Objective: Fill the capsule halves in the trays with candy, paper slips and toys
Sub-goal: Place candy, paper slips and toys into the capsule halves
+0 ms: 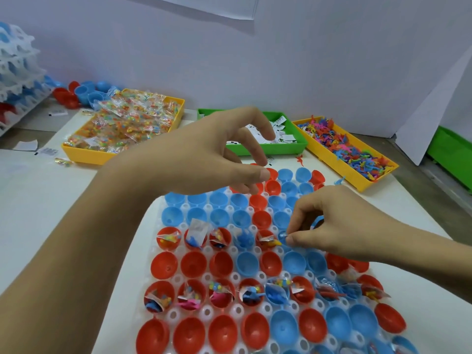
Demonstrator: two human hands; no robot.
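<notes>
A white tray (233, 309) holds rows of red and blue capsule halves; two rows carry candy packets, slips and toys, the others sit bare. My right hand (329, 223) pinches a small blue toy (282, 236) over a half at the right end of the upper filled row. My left hand (204, 152) hovers above the tray's far rows, fingers spread and curled, holding nothing. Behind stand a yellow bin of candy packets (122, 126), a green bin of paper slips (286, 144) and a yellow bin of small toys (357, 159).
Loose red and blue capsule halves (84, 93) lie at the back left beside a stack of white trays (18, 72). Stray slips and a candy packet (62, 162) lie on the white table. A green crate (452, 154) sits at the right edge.
</notes>
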